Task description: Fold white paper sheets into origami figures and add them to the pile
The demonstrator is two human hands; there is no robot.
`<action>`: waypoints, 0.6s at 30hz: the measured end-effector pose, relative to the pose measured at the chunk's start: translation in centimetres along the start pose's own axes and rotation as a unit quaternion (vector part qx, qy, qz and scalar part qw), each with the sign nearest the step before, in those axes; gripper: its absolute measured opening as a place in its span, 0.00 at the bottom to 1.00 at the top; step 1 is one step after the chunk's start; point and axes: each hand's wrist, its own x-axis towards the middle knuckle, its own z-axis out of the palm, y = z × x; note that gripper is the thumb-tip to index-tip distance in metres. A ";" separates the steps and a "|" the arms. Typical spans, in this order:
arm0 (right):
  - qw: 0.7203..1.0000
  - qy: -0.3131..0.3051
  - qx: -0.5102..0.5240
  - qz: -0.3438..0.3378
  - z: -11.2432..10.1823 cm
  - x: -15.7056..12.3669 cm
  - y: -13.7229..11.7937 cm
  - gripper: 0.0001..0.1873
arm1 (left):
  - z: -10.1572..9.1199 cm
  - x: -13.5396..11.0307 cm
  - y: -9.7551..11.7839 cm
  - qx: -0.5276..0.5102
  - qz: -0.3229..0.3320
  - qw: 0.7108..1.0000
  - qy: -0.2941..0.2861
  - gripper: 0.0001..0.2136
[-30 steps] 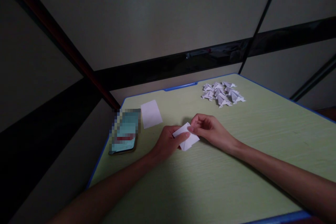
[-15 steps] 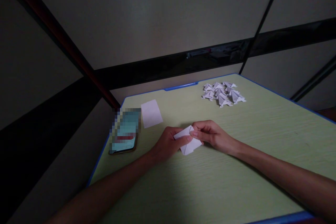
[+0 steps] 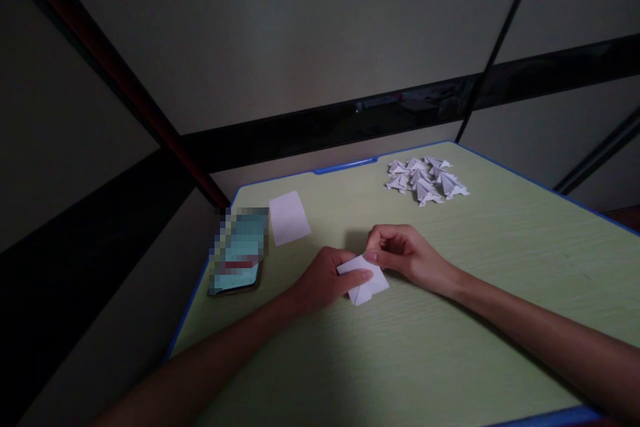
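Between my hands, over the middle of the table, is a small folded piece of white paper (image 3: 367, 291) with crease lines across it. My left hand (image 3: 327, 278) grips it from the left, thumb lying across the top face and the fingers hidden underneath. With thumb and index finger, my right hand (image 3: 400, 253) pinches the paper's upper corner; its other fingers are curled. At the back right, several white folded paper figures (image 3: 423, 180) with pointed tips sit in a close cluster.
The pale green table (image 3: 450, 320) has a blue edge. A flat white sheet of paper (image 3: 290, 218) lies at the left, beside a phone (image 3: 240, 250) with a blurred-out screen. Behind the table rises a panelled wall (image 3: 320, 33) with a glossy dark band.
The folded paper has come slightly nearer to me and turned a little in my left hand. My right hand has lifted slightly, its pinch now at the upper corner.
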 end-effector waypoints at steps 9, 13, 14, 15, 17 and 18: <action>0.997 0.078 0.020 0.006 -0.3 0.5 -0.2 0.11 | 0.0 0.3 0.1 -0.102 0.014 0.988 0.111 0.08; 0.998 0.049 0.008 0.025 -0.2 0.5 -0.3 0.11 | -0.4 0.7 -0.4 -0.149 0.035 0.972 0.180 0.09; 0.999 0.038 0.004 0.032 -0.1 0.5 -0.3 0.11 | -0.5 0.8 -0.5 -0.165 0.043 0.968 0.183 0.09; 0.999 0.026 0.002 0.037 -0.1 0.4 -0.2 0.11 | -0.5 0.8 -0.6 -0.178 0.050 0.965 0.183 0.09; 0.999 0.005 0.000 0.041 0.1 0.4 -0.1 0.11 | -0.5 0.8 -0.5 -0.186 0.055 0.965 0.179 0.09; 0.999 -0.004 -0.001 0.041 0.1 0.4 0.0 0.11 | -0.5 0.8 -0.5 -0.178 0.052 0.967 0.176 0.09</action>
